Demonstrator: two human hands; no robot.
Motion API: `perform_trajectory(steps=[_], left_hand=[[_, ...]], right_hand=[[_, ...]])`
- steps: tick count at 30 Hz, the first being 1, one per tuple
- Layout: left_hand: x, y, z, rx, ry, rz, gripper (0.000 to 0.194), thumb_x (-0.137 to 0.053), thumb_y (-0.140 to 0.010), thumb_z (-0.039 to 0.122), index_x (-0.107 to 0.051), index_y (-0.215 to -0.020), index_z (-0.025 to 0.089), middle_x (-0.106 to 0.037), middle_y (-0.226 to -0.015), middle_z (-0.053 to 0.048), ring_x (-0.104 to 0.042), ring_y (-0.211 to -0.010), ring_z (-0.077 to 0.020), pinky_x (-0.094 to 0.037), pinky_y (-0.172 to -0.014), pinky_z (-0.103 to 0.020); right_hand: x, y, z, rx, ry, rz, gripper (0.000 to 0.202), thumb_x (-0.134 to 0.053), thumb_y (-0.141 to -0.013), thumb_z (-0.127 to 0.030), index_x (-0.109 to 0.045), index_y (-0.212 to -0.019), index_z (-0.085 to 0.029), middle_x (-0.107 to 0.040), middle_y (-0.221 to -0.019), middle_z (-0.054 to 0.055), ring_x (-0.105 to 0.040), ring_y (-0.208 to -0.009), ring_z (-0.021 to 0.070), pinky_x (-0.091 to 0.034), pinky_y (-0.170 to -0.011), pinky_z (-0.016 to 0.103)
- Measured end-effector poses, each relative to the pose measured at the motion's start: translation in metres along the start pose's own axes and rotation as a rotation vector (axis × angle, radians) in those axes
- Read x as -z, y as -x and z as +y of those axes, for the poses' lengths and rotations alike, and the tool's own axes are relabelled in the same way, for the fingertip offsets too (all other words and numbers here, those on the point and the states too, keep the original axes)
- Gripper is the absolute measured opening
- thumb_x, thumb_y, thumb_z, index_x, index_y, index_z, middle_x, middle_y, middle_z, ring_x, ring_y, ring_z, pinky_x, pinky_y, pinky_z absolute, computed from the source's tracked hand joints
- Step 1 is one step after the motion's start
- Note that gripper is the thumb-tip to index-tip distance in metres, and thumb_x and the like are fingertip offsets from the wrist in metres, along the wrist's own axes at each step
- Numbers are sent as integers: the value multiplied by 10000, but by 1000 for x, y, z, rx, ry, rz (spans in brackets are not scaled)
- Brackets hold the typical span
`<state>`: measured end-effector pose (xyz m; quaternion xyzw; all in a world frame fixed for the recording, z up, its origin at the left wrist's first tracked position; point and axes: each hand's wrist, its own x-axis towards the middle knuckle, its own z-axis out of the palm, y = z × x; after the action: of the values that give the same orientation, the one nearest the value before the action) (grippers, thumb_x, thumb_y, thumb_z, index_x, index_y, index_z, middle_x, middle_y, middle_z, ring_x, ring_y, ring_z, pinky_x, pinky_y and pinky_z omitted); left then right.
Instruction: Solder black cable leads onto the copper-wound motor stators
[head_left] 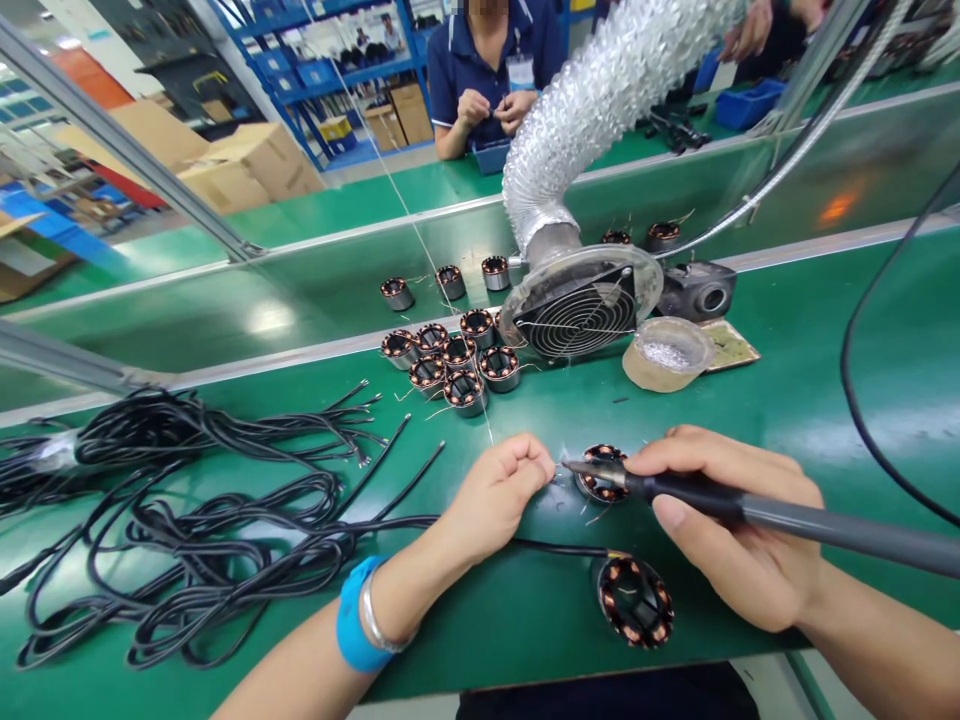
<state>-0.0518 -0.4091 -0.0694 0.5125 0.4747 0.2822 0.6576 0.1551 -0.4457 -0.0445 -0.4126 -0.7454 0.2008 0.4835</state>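
Observation:
My left hand (491, 495) is closed in a pinch on a thin solder wire (409, 213) that runs down from above; a short end pokes out at the fingertips. In my right hand (750, 530) is a soldering iron (825, 530), held like a pen. Its tip is close to the wire end, with a wisp of smoke above; whether they touch I cannot tell. Under the iron sits a copper-wound motor stator (611, 494). Nearer to me another stator (609, 585) lies tilted, a black cable (562, 548) joined to it and passing under my left wrist.
Several stators (465, 392) stand grouped at the table's back edge. Black cables (247, 560) lie coiled at left. A round fume fan (581, 310) with a silver duct (585, 110) stands behind, beside a tub (664, 370) of metal bits. Across the bench sits a co-worker (487, 60).

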Motion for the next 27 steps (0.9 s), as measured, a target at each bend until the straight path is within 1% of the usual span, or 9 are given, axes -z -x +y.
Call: perform_trajectory(steps=[3, 6, 10, 12, 16, 20, 27], left_hand=[[0, 0, 0, 2, -1, -8, 172, -535, -774, 324, -478, -687, 187, -268, -513, 100, -198, -468, -69, -181, -488, -217], [0, 0, 0, 9, 8, -12, 178, -537, -771, 336, -478, -692, 187, -263, -509, 106, -193, -463, -67, -178, -486, -217], [0, -1, -1, 11, 1, -17, 172, -526, -771, 330, -479, -690, 186, -272, -511, 108, -190, -456, -64, -173, -483, -220], [1, -1, -1, 13, -5, -17, 165, -520, -770, 325, -479, -690, 187, -273, -509, 110, -190, -453, -64, -171, -482, -223], [1, -1, -1, 11, -9, -13, 160, -513, -769, 322, -477, -688, 189, -270, -507, 112, -187, -453, -65, -175, -482, -224], [1, 0, -1, 12, -18, -12, 161, -515, -768, 322, -477, -687, 187, -281, -517, 109, -189, -461, -65, -179, -483, -223], [1, 0, 0, 3, -22, -11, 168, -510, -772, 328, -474, -685, 189, -286, -523, 107, -189, -460, -65, -179, -483, -224]], right_hand=[[-2, 2, -1, 23, 0, 13, 201, -520, -826, -144, -615, -974, -241, -660, -741, 16, -566, -558, 153, -443, -496, 306], [-4, 1, -4, 71, 9, -5, 234, -515, -810, -120, -616, -994, -224, -637, -706, 13, -504, -517, 137, -418, -494, 295], [-7, 1, -4, 207, 17, -17, 233, -504, -785, -90, -632, -967, -159, -566, -632, 15, -447, -492, 132, -350, -478, 291], [-8, 1, -3, 249, 15, -12, 237, -508, -767, -67, -633, -953, -145, -546, -616, 13, -436, -485, 130, -322, -476, 293], [-7, 3, -4, 241, 2, -14, 270, -515, -755, -52, -643, -975, -143, -536, -609, 14, -458, -496, 142, -335, -484, 303], [-5, 2, -6, 219, -19, 13, 284, -514, -756, -53, -654, -986, -144, -542, -621, 15, -461, -499, 143, -353, -483, 304], [-5, 2, -4, 230, -32, 12, 289, -512, -740, -30, -656, -974, -122, -553, -634, 27, -453, -506, 138, -340, -480, 313]])
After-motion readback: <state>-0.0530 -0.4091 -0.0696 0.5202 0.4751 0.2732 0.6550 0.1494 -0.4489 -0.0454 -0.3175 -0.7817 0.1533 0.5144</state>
